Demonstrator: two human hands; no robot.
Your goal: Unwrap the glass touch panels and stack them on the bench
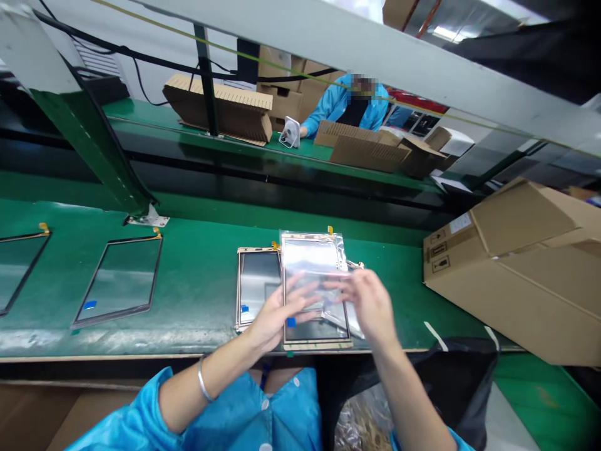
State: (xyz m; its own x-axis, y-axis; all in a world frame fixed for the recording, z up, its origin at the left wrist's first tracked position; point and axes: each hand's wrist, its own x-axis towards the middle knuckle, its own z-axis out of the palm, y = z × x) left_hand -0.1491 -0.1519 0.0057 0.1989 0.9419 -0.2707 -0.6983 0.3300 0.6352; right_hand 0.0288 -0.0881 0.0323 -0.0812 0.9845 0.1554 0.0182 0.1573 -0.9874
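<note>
At the far left of the green table [197, 294], a dark-edged glass panel [16, 272] runs out of view. Next comes another panel [124, 272], lying flat with a blue tab near its lower left corner and an orange tab at its top right. Behind it, a green and white post [89, 144] rises from the table.

Toward the middle lies a screen [260, 282], its right side overlapped by a second screen [317, 332] with a tan border and a blue tab. The person's left hand [282, 313] is over this second screen, fingers spread apart; whether they touch it cannot be told. Clear film [334, 275], blurred, stretches above the screen between the two hands. The right hand [373, 307], just to the right, has its thumb and fingers pinched together on the film's edge.

Across the bench behind, a co-worker in a blue jacket [323, 106] has a hand at a small white stand [292, 133], with cut cardboard [370, 150] nearby. Below the table edge at right, a black bag [462, 382] hangs beside crumpled clear plastic [364, 416]. At the far right, a large cardboard box [526, 269] sits tilted.
</note>
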